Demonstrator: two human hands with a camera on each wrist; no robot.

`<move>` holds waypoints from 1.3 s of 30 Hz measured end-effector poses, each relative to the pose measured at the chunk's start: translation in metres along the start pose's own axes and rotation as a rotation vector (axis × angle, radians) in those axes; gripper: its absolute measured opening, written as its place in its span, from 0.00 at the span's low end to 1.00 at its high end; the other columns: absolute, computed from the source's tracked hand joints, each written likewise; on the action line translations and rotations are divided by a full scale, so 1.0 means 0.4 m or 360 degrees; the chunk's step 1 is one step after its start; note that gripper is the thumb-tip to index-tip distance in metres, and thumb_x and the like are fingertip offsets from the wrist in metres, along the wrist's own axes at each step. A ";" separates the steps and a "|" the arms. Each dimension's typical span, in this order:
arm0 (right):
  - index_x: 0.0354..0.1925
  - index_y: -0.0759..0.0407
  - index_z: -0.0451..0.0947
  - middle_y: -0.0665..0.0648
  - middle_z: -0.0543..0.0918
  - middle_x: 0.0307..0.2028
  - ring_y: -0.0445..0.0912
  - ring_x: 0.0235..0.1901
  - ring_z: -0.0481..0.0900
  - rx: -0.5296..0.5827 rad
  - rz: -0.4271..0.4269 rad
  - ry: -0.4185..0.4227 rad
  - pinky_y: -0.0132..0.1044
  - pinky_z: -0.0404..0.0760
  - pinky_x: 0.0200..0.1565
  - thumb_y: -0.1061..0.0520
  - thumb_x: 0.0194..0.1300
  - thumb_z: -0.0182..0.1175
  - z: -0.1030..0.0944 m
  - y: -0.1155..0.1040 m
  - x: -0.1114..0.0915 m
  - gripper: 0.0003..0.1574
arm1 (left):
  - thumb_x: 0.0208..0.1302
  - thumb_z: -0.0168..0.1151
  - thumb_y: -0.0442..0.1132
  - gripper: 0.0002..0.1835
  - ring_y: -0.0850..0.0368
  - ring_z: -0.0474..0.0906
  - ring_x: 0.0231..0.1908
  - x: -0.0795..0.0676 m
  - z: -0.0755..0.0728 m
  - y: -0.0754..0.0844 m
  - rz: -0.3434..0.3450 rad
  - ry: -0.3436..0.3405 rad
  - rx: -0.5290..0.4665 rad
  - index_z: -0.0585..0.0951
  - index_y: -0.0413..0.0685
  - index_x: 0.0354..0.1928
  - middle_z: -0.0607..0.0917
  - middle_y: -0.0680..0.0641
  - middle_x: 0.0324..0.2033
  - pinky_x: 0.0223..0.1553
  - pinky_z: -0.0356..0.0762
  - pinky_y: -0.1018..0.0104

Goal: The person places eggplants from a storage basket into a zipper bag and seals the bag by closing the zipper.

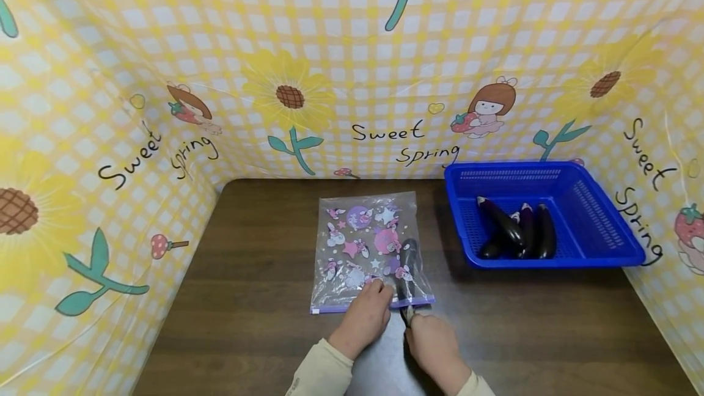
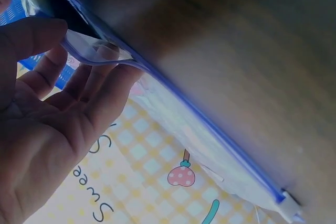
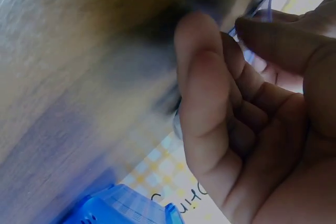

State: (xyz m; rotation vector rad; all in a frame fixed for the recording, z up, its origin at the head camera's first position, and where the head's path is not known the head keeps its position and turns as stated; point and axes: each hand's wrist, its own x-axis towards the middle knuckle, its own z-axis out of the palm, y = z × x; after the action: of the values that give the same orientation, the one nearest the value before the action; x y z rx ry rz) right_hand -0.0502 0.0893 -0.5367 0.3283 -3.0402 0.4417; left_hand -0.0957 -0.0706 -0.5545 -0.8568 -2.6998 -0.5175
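A clear zip bag (image 1: 343, 264) with pink and purple cartoon prints lies flat on the table, its purple zip edge towards me. My left hand (image 1: 365, 316) pinches that edge; in the left wrist view the bag's mouth gapes beside the fingers. A dark eggplant (image 1: 409, 255) lies along the bag's right side, mostly inside, its pale stem end at the mouth. My right hand (image 1: 437, 344) grips that stem end. In the right wrist view the fingers (image 3: 205, 93) are curled and hide most of what they hold.
At the right stands a blue plastic basket (image 1: 561, 260) with several eggplants (image 1: 503, 223) in it. The dark wooden table (image 1: 253, 261) is bordered by yellow checked cloth (image 1: 357, 78) at the back and sides. A white slider (image 2: 289, 205) sits at the zip's far-left end.
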 end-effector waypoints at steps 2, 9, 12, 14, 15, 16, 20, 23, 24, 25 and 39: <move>0.18 0.57 0.71 0.54 0.72 0.14 0.53 0.13 0.71 -0.0011 -0.0006 0.0037 0.46 0.68 0.14 0.55 0.48 0.67 0.004 0.006 0.001 0.15 | 0.49 0.61 0.32 0.10 0.51 0.69 0.30 0.000 0.000 0.000 0.0010 -0.0004 0.0001 0.74 0.45 0.35 0.73 0.47 0.31 0.30 0.73 0.60; 0.17 0.56 0.70 0.56 0.71 0.12 0.55 0.12 0.72 -0.0009 0.0012 0.0124 0.47 0.67 0.13 0.52 0.49 0.69 0.013 0.026 0.019 0.18 | 0.49 0.60 0.32 0.09 0.52 0.69 0.29 -0.002 0.002 0.000 -0.0001 -0.0020 0.0019 0.74 0.45 0.34 0.73 0.48 0.30 0.29 0.72 0.61; 0.17 0.57 0.70 0.56 0.71 0.12 0.55 0.12 0.72 -0.0020 0.0022 0.0168 0.47 0.67 0.12 0.51 0.49 0.69 0.011 0.035 0.026 0.19 | 0.49 0.59 0.32 0.08 0.52 0.70 0.29 -0.002 0.002 0.001 0.0003 -0.0023 0.0031 0.74 0.46 0.34 0.73 0.48 0.30 0.29 0.72 0.60; 0.17 0.57 0.70 0.57 0.72 0.12 0.56 0.12 0.72 -0.0025 0.0042 0.0167 0.47 0.67 0.13 0.51 0.50 0.69 0.008 0.041 0.031 0.19 | 0.50 0.59 0.32 0.08 0.51 0.70 0.30 -0.003 0.001 0.002 0.0003 -0.0030 0.0038 0.75 0.45 0.34 0.73 0.48 0.30 0.28 0.72 0.60; 0.17 0.58 0.71 0.58 0.72 0.12 0.56 0.13 0.73 -0.0028 0.0061 0.0153 0.48 0.68 0.13 0.50 0.51 0.69 0.007 0.043 0.034 0.20 | 0.50 0.60 0.32 0.08 0.52 0.70 0.30 -0.003 0.001 0.002 0.0001 -0.0036 0.0041 0.75 0.46 0.34 0.74 0.48 0.30 0.28 0.72 0.60; 0.17 0.58 0.71 0.58 0.72 0.12 0.56 0.13 0.73 -0.0031 0.0083 0.0131 0.48 0.68 0.13 0.49 0.52 0.68 0.006 0.046 0.037 0.20 | 0.50 0.60 0.33 0.08 0.52 0.70 0.30 -0.003 0.001 0.002 -0.0002 -0.0044 0.0042 0.75 0.46 0.34 0.74 0.48 0.30 0.28 0.72 0.60; 0.16 0.60 0.74 0.60 0.73 0.12 0.56 0.13 0.74 -0.0052 0.0185 0.0075 0.49 0.68 0.14 0.45 0.53 0.67 0.001 0.055 0.045 0.24 | 0.51 0.60 0.33 0.08 0.52 0.70 0.30 -0.003 -0.001 0.002 -0.0012 -0.0063 0.0048 0.76 0.46 0.35 0.74 0.48 0.31 0.28 0.72 0.60; 0.14 0.61 0.73 0.60 0.73 0.12 0.57 0.13 0.73 -0.0078 0.0240 0.0094 0.49 0.67 0.13 0.42 0.52 0.67 -0.003 0.061 0.047 0.27 | 0.51 0.60 0.33 0.08 0.52 0.70 0.30 -0.004 -0.001 0.002 -0.0024 -0.0069 0.0044 0.76 0.46 0.35 0.74 0.48 0.31 0.27 0.72 0.60; 0.13 0.61 0.73 0.60 0.73 0.12 0.57 0.12 0.73 -0.0085 0.0251 0.0102 0.49 0.67 0.13 0.42 0.52 0.67 -0.004 0.062 0.047 0.28 | 0.51 0.60 0.33 0.08 0.52 0.70 0.30 -0.004 -0.001 0.002 -0.0031 -0.0073 0.0044 0.76 0.46 0.35 0.74 0.48 0.31 0.27 0.72 0.60; 0.13 0.61 0.73 0.60 0.72 0.11 0.57 0.12 0.73 -0.0094 0.0262 0.0104 0.49 0.67 0.13 0.41 0.52 0.67 -0.005 0.064 0.047 0.28 | 0.52 0.60 0.33 0.08 0.52 0.71 0.30 -0.004 -0.001 0.003 -0.0037 -0.0078 0.0045 0.76 0.47 0.35 0.74 0.48 0.31 0.27 0.72 0.60; 0.60 0.69 0.65 0.69 0.73 0.27 0.61 0.20 0.74 -0.0116 0.0158 0.0363 0.50 0.70 0.13 0.39 0.46 0.71 0.026 0.087 0.059 0.53 | 0.52 0.59 0.33 0.07 0.51 0.71 0.30 -0.002 -0.003 0.003 -0.0042 -0.0098 0.0032 0.77 0.47 0.35 0.74 0.48 0.31 0.29 0.73 0.59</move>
State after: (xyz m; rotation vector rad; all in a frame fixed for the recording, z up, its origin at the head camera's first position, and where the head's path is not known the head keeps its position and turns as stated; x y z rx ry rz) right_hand -0.0809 0.1141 -0.5543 0.1147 -2.8485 0.3461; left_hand -0.0940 -0.0706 -0.5533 -0.8469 -2.7707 -0.4765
